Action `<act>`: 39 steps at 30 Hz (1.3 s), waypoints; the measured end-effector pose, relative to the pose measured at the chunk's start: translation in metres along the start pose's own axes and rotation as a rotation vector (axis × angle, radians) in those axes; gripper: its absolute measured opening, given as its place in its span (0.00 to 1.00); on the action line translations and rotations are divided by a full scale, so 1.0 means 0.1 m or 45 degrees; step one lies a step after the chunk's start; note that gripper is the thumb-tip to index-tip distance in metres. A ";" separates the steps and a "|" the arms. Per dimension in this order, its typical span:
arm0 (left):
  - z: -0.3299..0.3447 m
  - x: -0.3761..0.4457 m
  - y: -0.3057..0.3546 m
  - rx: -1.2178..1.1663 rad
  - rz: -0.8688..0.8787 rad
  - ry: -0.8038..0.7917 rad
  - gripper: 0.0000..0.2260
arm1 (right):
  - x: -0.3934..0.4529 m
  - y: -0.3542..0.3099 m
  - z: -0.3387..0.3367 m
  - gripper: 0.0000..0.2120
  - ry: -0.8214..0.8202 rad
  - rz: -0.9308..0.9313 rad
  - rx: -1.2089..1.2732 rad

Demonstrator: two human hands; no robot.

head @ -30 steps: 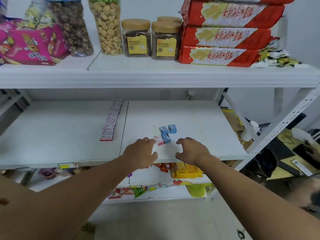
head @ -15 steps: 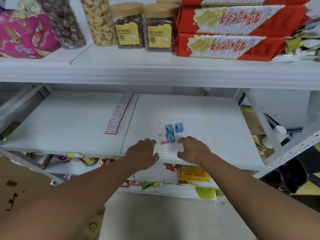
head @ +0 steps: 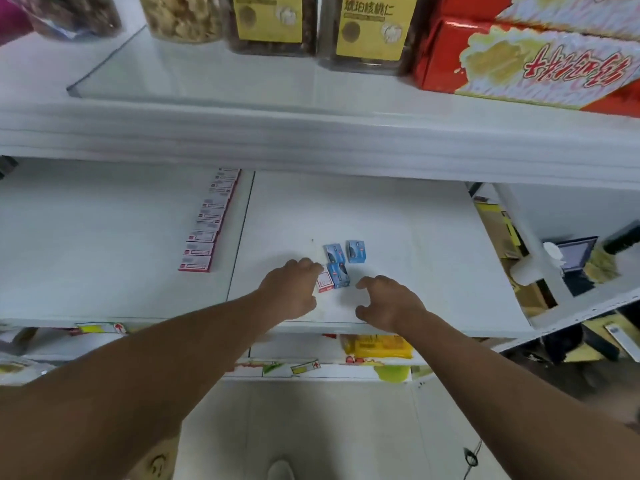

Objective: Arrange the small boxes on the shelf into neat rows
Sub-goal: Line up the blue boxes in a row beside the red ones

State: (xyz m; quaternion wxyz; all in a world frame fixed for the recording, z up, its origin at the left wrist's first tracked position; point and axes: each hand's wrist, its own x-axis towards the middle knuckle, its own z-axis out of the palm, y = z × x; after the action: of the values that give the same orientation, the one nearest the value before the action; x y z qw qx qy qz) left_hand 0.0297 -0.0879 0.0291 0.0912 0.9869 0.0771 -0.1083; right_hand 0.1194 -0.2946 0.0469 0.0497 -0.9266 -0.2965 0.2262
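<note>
On the white middle shelf (head: 398,220) lies a small cluster of boxes: a red-and-white box (head: 325,283), a blue box (head: 338,274) right of it, and two more blue boxes (head: 334,252) (head: 356,251) just behind. My left hand (head: 294,289) rests on the shelf with its fingertips touching the red-and-white box. Slightly right of the cluster, my right hand (head: 388,301) hovers with curled, spread fingers and holds nothing. A neat row of red-and-white boxes (head: 207,225) runs front to back along the shelf seam on the left.
The upper shelf (head: 311,133) overhangs, carrying jars (head: 270,22) and red cartons (head: 533,60). A lower shelf shows yellow packets (head: 377,346). A shelf post and clutter stand at the right (head: 571,261).
The camera has moved closer and tilted down. My left hand has reached forward to touch the red-and-white box; my right hand has opened slightly beside the cluster.
</note>
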 end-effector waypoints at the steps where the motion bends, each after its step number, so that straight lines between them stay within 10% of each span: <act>1: 0.02 0.08 -0.03 -0.007 0.015 -0.015 0.31 | 0.04 0.00 0.03 0.29 0.001 0.012 0.002; 22: 0.28 0.17 -0.26 0.193 0.074 0.177 0.15 | 0.65 -0.06 0.18 0.16 0.104 -0.080 0.078; 39: 0.28 -0.35 -0.74 -0.072 -0.228 0.166 0.25 | 0.87 -0.34 0.47 0.25 0.285 -0.042 0.077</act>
State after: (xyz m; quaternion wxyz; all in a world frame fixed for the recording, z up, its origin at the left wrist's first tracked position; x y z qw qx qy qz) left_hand -0.0221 -0.0264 -0.0015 0.1039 0.9781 0.1736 -0.0492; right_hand 0.1436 -0.2191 -0.0210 0.1140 -0.9390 -0.2975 0.1292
